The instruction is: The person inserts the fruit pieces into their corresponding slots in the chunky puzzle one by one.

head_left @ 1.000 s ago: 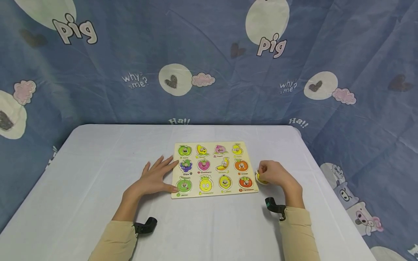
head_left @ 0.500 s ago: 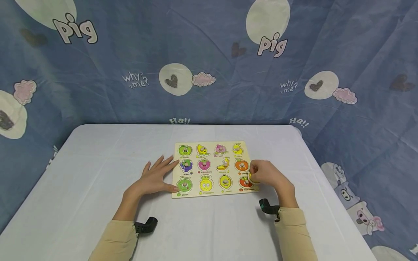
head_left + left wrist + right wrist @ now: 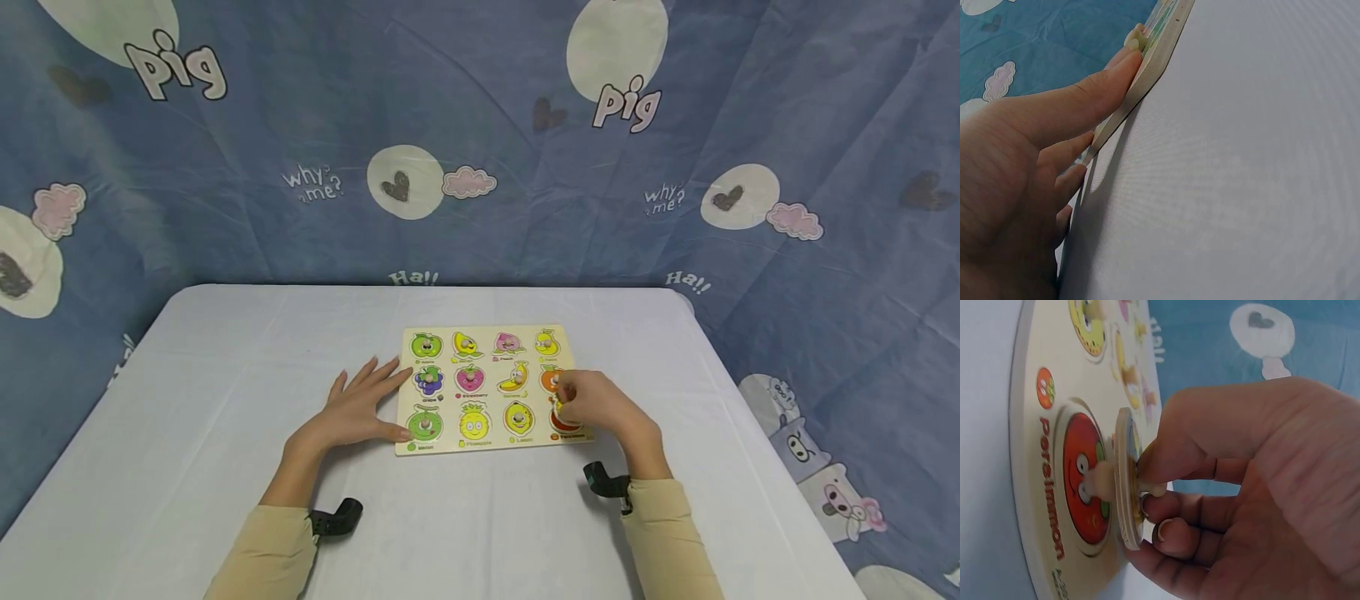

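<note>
A cream fruit puzzle board [image 3: 446, 442] lies flat on the table, with knobbed fruit pieces in it. My left hand [image 3: 356, 412] rests at its left edge, fingers spread; in the left wrist view the thumb [image 3: 1085, 103] lies over the rim. My right hand [image 3: 603, 404] pinches a yellow knobbed puzzle piece [image 3: 1124, 481] by its knob. The piece is tilted on edge above the persimmon piece [image 3: 1079, 506]; its face is mostly hidden, so I cannot tell the fruit. The pineapple picture [image 3: 475, 425] on the board shows no knob.
A white cloth covers the table [image 3: 480, 533]. Behind it hangs a blue printed curtain [image 3: 480, 100]. Black wrist cameras [image 3: 337, 518] sit on both forearms, low over the cloth.
My right hand has moved left with the yellow puzzle piece, from the table beside the board to over the persimmon. The left hand stays in place.
</note>
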Motion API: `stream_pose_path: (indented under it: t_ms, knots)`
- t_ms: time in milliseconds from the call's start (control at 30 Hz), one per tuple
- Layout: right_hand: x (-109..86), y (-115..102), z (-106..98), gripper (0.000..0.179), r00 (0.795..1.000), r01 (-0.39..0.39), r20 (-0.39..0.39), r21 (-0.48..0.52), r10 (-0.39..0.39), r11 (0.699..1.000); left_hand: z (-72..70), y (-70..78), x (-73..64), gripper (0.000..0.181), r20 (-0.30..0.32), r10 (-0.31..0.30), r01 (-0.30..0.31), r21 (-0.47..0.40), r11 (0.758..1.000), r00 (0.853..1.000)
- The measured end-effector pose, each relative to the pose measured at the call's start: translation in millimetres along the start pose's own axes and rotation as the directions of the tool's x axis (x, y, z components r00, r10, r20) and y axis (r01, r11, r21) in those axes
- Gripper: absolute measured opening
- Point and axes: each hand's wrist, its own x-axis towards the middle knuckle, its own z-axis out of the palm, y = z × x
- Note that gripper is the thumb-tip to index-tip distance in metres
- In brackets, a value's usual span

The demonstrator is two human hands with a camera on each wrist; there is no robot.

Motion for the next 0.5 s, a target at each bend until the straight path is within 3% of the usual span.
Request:
stream_pose_path:
  t_ms: [500]
  knots:
    - [7.1,-13.3,13.0,0.016,0.994,0.112,-0.016,-0.025,-0.112,0.993,-0.5,-0.1,-0.3,0.109,0.0,0.002,-0.002,-0.006,1.0,1.0]
